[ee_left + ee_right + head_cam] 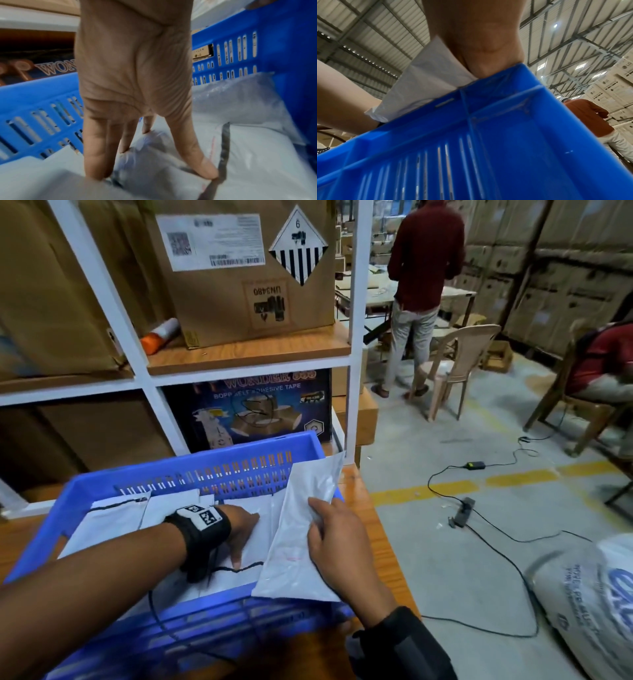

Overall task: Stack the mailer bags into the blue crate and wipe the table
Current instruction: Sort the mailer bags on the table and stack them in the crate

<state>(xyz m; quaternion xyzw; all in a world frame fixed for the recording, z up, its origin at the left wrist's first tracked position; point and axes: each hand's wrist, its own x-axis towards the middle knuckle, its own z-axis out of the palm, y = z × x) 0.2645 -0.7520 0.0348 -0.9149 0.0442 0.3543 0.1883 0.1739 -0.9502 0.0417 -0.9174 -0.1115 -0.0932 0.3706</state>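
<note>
A blue slotted crate [102, 484] sits on the wooden table [370, 508] and holds several white mailer bags [113, 518]. My left hand [241, 529] is inside the crate, its straight fingers [96, 155] pressing down on the bags [248, 155] there. My right hand [337, 535] pinches a white mailer bag [301, 539] that leans tilted over the crate's right corner, its top edge sticking up past the rim. In the right wrist view the crate wall [505, 148] fills the lower frame and the held bag [426, 86] shows under the palm.
A white shelf rack [356, 337] with cardboard boxes [239, 268] and a tape carton [260, 409] stands right behind the crate. To the right lie cables and a power strip [462, 511] on the floor, a printed sack [589, 604], a plastic chair [455, 364] and two other people.
</note>
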